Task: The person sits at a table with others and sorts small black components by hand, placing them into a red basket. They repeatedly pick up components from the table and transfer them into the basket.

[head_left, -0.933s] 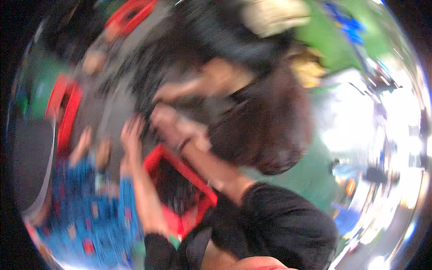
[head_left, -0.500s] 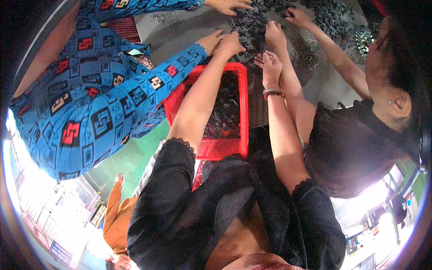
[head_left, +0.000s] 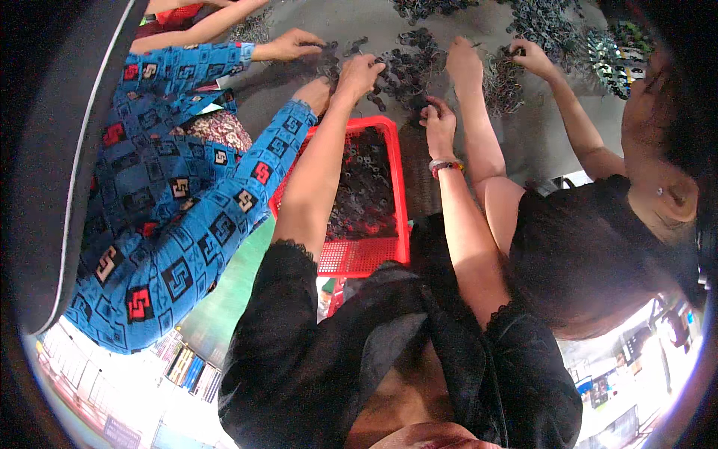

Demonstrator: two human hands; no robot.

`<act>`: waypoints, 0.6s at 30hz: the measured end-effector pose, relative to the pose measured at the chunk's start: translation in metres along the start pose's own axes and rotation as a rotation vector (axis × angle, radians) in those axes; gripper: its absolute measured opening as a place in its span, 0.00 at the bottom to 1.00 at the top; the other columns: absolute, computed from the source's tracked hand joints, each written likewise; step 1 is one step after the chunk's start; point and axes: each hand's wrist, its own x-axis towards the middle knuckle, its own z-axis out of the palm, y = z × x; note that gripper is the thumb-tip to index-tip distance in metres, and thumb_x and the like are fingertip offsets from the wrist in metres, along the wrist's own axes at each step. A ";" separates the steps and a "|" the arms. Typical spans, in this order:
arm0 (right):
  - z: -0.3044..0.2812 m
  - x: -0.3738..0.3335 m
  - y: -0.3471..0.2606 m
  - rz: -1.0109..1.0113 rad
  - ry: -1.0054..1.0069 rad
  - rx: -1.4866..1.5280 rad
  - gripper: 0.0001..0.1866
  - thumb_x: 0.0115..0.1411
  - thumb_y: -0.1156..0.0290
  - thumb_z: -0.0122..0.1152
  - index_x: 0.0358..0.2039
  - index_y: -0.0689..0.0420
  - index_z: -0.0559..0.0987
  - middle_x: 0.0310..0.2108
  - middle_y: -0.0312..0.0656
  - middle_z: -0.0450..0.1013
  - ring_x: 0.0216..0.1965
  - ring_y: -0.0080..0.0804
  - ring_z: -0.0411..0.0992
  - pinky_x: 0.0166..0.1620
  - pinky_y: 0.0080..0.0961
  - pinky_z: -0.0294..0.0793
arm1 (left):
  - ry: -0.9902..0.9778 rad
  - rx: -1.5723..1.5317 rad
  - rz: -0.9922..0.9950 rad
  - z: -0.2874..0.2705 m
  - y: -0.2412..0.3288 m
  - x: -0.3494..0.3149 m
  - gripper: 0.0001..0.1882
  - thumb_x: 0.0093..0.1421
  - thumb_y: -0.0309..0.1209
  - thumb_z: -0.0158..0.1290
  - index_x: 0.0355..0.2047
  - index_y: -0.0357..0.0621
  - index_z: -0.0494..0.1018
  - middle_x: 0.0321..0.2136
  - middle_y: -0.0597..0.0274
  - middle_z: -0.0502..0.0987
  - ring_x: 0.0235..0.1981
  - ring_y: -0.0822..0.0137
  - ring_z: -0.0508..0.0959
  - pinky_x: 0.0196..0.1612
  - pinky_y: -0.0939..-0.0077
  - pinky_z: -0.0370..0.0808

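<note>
My left hand (head_left: 359, 77) reaches over the far side of the red basket (head_left: 402, 202) to the grey table, its fingers bent together at the edge of a pile of small dark ring-like parts (head_left: 415, 67). What its fingertips hold, if anything, is too small to make out. Just right of the basket, my right hand (head_left: 439, 120), a beaded bracelet on its wrist, has its thumb and fingers pinched on a small dark part (head_left: 420, 110). Many similar dark parts (head_left: 366, 187) lie inside the basket, between my forearms.
On the left, a person in a blue patterned sleeve (head_left: 247, 198) has both hands at the table (head_left: 299, 15), one close by my left hand. A dark-haired person at right works with two hands near a heap of thin pieces (head_left: 505, 82). More dark parts (head_left: 550, 34) lie beyond.
My left hand has moved slightly left, and my right hand a little lower with its fingers on a dark part. The blue-sleeved person's arms have shifted left; the dark parts look more spread out.
</note>
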 end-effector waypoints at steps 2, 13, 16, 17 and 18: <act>0.010 0.006 -0.004 -0.323 0.070 -0.406 0.15 0.52 0.73 0.56 0.41 0.64 0.71 0.30 0.49 0.71 0.35 0.43 0.70 0.44 0.31 0.68 | 0.000 -0.188 -0.009 -0.015 0.002 -0.008 0.18 0.53 0.33 0.55 0.41 0.34 0.72 0.30 0.54 0.76 0.22 0.70 0.77 0.22 0.76 0.76; 0.010 0.044 -0.022 -0.079 -0.141 -0.129 0.14 0.48 0.77 0.59 0.37 0.62 0.72 0.24 0.44 0.73 0.23 0.31 0.72 0.27 0.25 0.73 | -0.120 -0.547 -0.044 -0.024 0.010 -0.005 0.13 0.51 0.24 0.56 0.37 0.35 0.71 0.28 0.57 0.75 0.24 0.69 0.78 0.20 0.78 0.77; 0.006 0.045 -0.018 0.069 -0.104 0.284 0.13 0.48 0.76 0.59 0.38 0.61 0.75 0.25 0.40 0.74 0.23 0.23 0.71 0.26 0.19 0.73 | -0.142 -0.549 -0.016 -0.021 0.019 -0.001 0.12 0.51 0.27 0.57 0.35 0.36 0.72 0.27 0.60 0.75 0.24 0.70 0.77 0.24 0.79 0.78; 0.002 0.045 -0.016 0.161 -0.137 0.350 0.14 0.49 0.76 0.58 0.39 0.60 0.75 0.26 0.39 0.74 0.24 0.24 0.72 0.26 0.19 0.73 | -0.117 -0.534 -0.009 -0.021 0.021 -0.001 0.12 0.51 0.28 0.57 0.35 0.37 0.72 0.27 0.60 0.75 0.24 0.70 0.76 0.25 0.79 0.78; -0.002 0.046 -0.014 0.254 -0.171 0.416 0.15 0.49 0.76 0.58 0.41 0.59 0.75 0.27 0.39 0.74 0.25 0.24 0.72 0.27 0.20 0.74 | -0.091 -0.519 -0.001 -0.021 0.023 -0.001 0.12 0.51 0.29 0.58 0.34 0.37 0.73 0.27 0.61 0.75 0.24 0.70 0.76 0.26 0.79 0.78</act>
